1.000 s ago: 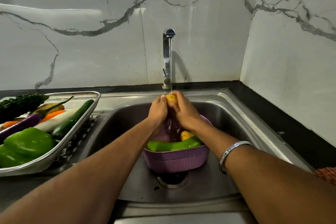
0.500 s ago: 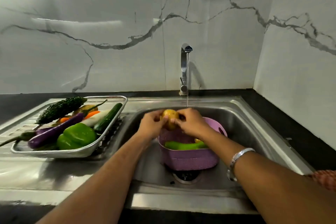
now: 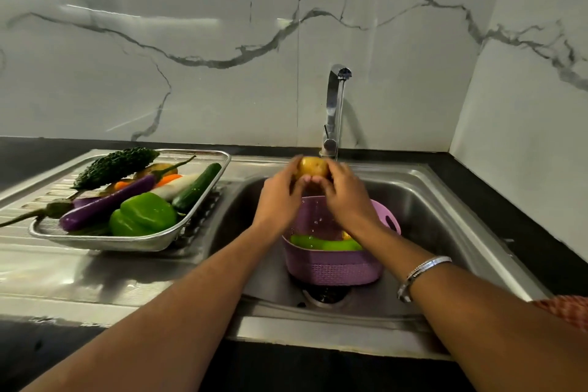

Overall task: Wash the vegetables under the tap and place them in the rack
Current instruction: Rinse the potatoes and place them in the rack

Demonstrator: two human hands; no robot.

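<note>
Mostly done I'd say: rack (image 3: 203,219) already loaded with veg, both hands' grip (left hand (image 3: 280,197), right hand (image 3: 346,197)) pinching a potato (image 3: 311,166) by the tap (image 3: 334,111), a few left in the purple basket (image 3: 331,267).

A steel sink unit (image 3: 95,280) carries a mesh rack (image 3: 133,243) on its drainboard and a purple basket (image 3: 334,267) in its basin.

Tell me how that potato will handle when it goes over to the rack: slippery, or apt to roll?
Probably slippery: the potato is under the running tap, pinched between left hand and right hand. Its rounded shape may roll on the rack, though the heaped vegetables there would likely stop it. It looks firm, not fragile.
</note>
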